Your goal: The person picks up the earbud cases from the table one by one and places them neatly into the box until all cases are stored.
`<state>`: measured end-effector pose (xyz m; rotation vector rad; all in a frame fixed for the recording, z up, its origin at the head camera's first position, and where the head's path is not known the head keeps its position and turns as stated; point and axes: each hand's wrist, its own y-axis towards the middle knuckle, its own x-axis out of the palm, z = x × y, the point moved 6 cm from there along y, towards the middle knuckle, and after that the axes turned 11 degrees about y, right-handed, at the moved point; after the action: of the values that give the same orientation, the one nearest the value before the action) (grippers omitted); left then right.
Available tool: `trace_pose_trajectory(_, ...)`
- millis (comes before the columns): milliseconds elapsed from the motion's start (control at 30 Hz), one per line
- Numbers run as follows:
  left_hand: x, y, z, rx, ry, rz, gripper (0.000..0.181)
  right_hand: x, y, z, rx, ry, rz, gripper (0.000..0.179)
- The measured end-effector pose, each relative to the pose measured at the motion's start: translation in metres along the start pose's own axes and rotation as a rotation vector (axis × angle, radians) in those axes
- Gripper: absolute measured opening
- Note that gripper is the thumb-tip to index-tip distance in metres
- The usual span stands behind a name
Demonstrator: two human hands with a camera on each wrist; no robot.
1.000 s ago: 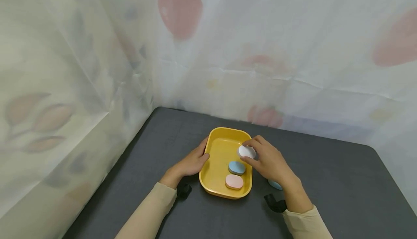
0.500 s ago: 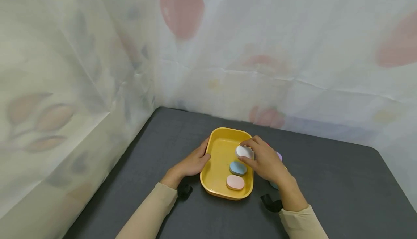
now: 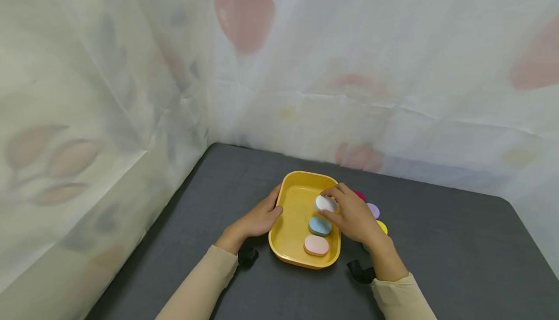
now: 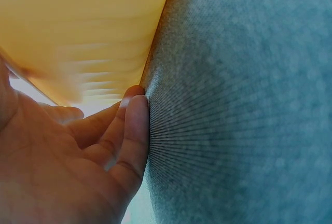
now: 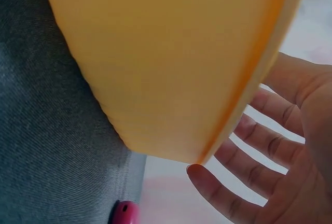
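Observation:
A yellow tray (image 3: 290, 242) with raised sides rests on the dark table. My left hand (image 3: 260, 216) holds its left side, thumb at the rim and fingers against the outer wall, as the left wrist view shows. Over the tray's right side, my right hand (image 3: 353, 215) pinches a white oval piece (image 3: 325, 204) between thumb and fingers. In the right wrist view, the tray's wall hides that piece. Just below the white piece, a light blue oval piece (image 3: 320, 226) lies in the tray, and nearer the front lies a pink oval piece (image 3: 316, 245).
Right of the tray, partly hidden by my right hand and wrist, lie a red piece (image 3: 360, 196), a purple piece (image 3: 373, 210) and a yellow piece (image 3: 382, 227). A printed curtain (image 3: 279, 68) hangs behind the table (image 3: 436, 242) and along its left side.
My right hand has moved slightly left with the white piece, further in over the tray. The red, purple and yellow pieces have come into view behind it. My left hand stays on the tray.

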<state>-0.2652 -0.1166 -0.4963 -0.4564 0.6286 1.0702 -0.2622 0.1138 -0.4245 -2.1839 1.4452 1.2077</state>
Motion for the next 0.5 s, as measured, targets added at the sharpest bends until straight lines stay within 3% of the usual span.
trace_pose_trajectory(233, -0.0008, -0.0017, 0.003, 0.029, -0.018, 0.003, 0.068, 0.0036, 0.0001, 0.0037, 0.008, 0.004, -0.003, 0.039)
trace_pose_trajectory(500, 0.0001, -0.0014, 0.0015, 0.01, -0.011, -0.006, 0.067, 0.0057, 0.0018, 0.0058, 0.017, 0.005, 0.008, 0.04)
